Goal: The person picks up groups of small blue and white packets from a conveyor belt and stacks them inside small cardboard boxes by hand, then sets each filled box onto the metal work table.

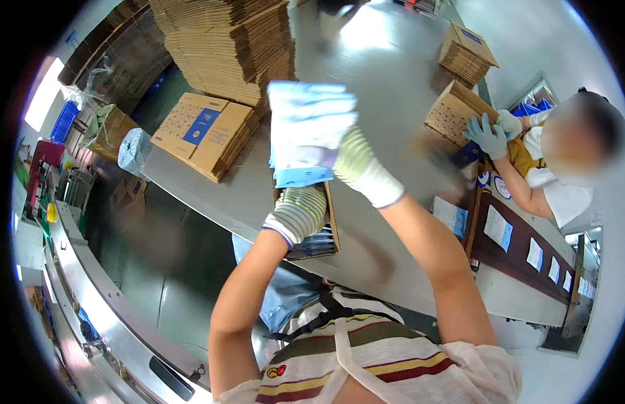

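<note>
My right hand, in a striped knit glove, is closed on the edge of blue-and-white flat packets, blurred by motion, above an open carton. How many packets it holds cannot be told. My left hand, in a matching glove, reaches into the carton just below them; its fingertips are hidden. Beside that wrist, more packets stand on edge in a row within the carton, which sits near the front edge of the metal table.
Folded cartons lie at the left, before a tall stack of flat cardboard. On the right, a gloved co-worker handles an open carton. A dark conveyor carries several packets. Another carton stands farther back.
</note>
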Demonstrator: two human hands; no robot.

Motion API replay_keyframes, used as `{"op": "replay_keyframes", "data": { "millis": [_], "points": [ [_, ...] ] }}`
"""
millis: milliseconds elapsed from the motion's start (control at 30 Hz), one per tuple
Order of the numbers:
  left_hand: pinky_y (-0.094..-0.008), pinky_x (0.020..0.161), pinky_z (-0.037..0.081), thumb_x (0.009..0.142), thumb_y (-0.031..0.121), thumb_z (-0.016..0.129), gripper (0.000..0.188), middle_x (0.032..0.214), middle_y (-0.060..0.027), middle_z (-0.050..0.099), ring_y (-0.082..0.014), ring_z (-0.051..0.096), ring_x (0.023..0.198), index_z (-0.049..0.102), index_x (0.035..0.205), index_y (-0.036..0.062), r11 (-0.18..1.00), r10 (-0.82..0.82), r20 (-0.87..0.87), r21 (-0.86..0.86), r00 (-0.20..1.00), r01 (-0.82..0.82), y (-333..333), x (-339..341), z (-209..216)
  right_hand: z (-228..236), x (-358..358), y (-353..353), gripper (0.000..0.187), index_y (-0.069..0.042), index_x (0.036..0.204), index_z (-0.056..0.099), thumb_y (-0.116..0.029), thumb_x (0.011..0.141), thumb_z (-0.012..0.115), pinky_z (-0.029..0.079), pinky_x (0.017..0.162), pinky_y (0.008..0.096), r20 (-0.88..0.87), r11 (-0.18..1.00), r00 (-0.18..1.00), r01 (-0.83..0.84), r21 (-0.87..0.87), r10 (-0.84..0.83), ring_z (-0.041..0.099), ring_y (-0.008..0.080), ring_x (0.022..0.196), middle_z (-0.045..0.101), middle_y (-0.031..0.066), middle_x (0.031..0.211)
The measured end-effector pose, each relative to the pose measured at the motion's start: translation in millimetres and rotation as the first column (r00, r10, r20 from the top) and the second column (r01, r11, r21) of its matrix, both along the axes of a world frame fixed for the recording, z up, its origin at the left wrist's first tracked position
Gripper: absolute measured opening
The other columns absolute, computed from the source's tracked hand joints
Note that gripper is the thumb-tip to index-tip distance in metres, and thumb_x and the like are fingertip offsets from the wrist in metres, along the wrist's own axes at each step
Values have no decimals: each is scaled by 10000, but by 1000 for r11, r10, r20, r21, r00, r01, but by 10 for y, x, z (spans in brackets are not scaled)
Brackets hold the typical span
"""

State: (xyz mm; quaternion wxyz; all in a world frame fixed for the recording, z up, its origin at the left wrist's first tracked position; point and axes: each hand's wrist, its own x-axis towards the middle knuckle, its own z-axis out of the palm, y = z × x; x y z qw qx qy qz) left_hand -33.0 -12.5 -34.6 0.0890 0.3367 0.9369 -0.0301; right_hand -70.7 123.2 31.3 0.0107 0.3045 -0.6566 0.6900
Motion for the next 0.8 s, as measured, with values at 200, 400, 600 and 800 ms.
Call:
{"op": "replay_keyframes", "data": {
  "millis": [200,400,600,800],
  "points": [
    [-450,758,517,819,332,577,407,880,-231,663,-356,650,826,635,985,-35,986,44,41,160,998,-50,-85,96,-19,-665,-297,-245,630,-36,1206,524,-387,728,737,451,959,438,-67,837,986,162,522,-150,563,329,1093,596,193,1150],
    [-457,712,523,820,331,570,400,881,-232,661,-354,649,800,641,970,-33,984,1,1,176,1000,-1,-50,43,-46,-245,-156,-9,818,-6,1244,495,-336,586,850,386,1029,430,-523,408,832,549,730,-185,508,344,1158,566,173,1213],
    [-437,782,519,799,301,594,371,964,-210,662,-355,642,890,650,1017,5,970,-3,-24,244,1000,9,-135,15,-339,32,801,172,297,-131,887,634,-290,698,798,485,716,394,-656,775,751,453,440,-67,604,274,787,593,67,805],
    [-408,738,511,889,159,564,229,907,-212,666,-372,640,820,670,1025,8,707,-255,194,706,947,45,-325,34,531,-676,1568,-108,367,11,1110,602,-261,869,544,500,589,373,-565,482,741,370,795,364,626,228,669,653,127,788]
  ]
}}
